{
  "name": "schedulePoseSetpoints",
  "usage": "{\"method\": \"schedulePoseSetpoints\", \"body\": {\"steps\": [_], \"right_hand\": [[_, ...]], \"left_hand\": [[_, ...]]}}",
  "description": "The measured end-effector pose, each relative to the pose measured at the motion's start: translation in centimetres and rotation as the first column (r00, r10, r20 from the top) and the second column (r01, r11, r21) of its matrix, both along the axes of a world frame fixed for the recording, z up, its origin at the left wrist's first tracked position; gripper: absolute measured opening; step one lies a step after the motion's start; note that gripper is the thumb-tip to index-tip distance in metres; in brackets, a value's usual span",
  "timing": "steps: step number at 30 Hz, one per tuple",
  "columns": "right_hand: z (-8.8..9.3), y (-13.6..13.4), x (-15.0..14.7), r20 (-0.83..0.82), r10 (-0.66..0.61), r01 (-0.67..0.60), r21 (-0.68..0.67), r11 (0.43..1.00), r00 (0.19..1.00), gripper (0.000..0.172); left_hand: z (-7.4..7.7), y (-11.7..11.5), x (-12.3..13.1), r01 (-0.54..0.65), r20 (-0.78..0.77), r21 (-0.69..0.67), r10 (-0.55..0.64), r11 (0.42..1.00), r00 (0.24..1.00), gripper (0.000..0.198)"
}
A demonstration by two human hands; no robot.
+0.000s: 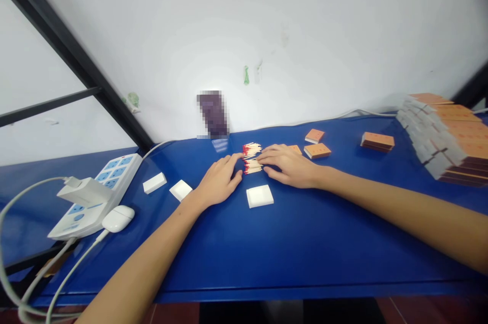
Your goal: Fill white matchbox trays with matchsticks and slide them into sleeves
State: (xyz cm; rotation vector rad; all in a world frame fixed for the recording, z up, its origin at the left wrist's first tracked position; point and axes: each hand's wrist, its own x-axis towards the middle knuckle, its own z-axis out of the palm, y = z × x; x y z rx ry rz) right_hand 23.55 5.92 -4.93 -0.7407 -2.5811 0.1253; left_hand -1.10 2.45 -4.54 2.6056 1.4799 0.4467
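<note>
Two small heaps of red-tipped matches point(251, 149) lie on the blue table, their heads pointing left. My left hand point(219, 179) rests at the red-head side, fingers stretched out and fingertips at the matches. From the other side my right hand point(285, 165) reaches in, fingers extended over the plain stick ends. Neither hand has anything enclosed in it. Just below the heaps lies a white matchbox tray point(260, 196). Another white tray point(181, 190) is beside my left wrist, and a white box piece point(154, 183) lies further left.
Orange matchbox covers point(317, 150) lie beyond my right hand, with a small stack point(377, 141) farther right. A large pile of matchboxes point(450, 136) stands at the right. On the left are a power strip point(122, 171), a white earphone case point(118, 218) and cables. A blurred phone-like object point(214, 114) leans against the wall.
</note>
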Motion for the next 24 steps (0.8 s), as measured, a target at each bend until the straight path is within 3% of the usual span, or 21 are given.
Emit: {"method": "schedulePoseSetpoints", "body": {"steps": [6, 17, 24], "right_hand": [[-0.06, -0.02, 0.18, -0.018, 0.008, -0.008, -0.009, 1.0, 1.0, 0.033], [-0.12, 0.0, 0.09, -0.02, -0.01, 0.01, -0.004, 1.0, 1.0, 0.032], [-0.06, -0.04, 0.07, -0.001, -0.094, 0.094, 0.044, 0.995, 0.996, 0.031]], "left_hand": [[-0.05, 0.01, -0.06, 0.015, -0.058, 0.021, -0.014, 1.0, 0.998, 0.042], [-0.11, 0.03, -0.13, 0.046, -0.012, 0.024, -0.046, 0.999, 0.999, 0.035], [-0.09, 0.14, -0.04, 0.021, -0.042, 0.014, -0.021, 1.0, 0.999, 0.037]]}}
